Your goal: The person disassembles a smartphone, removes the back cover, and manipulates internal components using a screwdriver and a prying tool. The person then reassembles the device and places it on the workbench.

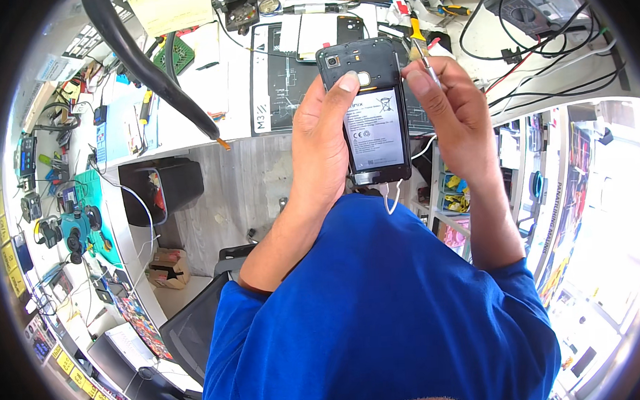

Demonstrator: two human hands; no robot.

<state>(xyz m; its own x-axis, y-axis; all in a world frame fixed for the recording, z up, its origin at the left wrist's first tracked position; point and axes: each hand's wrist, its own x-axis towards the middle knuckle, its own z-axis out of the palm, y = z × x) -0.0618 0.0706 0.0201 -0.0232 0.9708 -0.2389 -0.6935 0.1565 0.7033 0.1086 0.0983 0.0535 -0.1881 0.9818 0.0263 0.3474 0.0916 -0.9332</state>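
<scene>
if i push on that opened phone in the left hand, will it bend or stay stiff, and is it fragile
The opened phone will probably stay stiff: its slab-like body shows no sag in the left hand. It's likely fragile, since its back is open and the battery is exposed. That large battery may make it feel fairly dense.

The opened smartphone [380,75] hides most fingers of the left hand [320,133]; small print on the battery label [375,127] is illegible; the top edge crops a thick black tube [150,75].
</scene>
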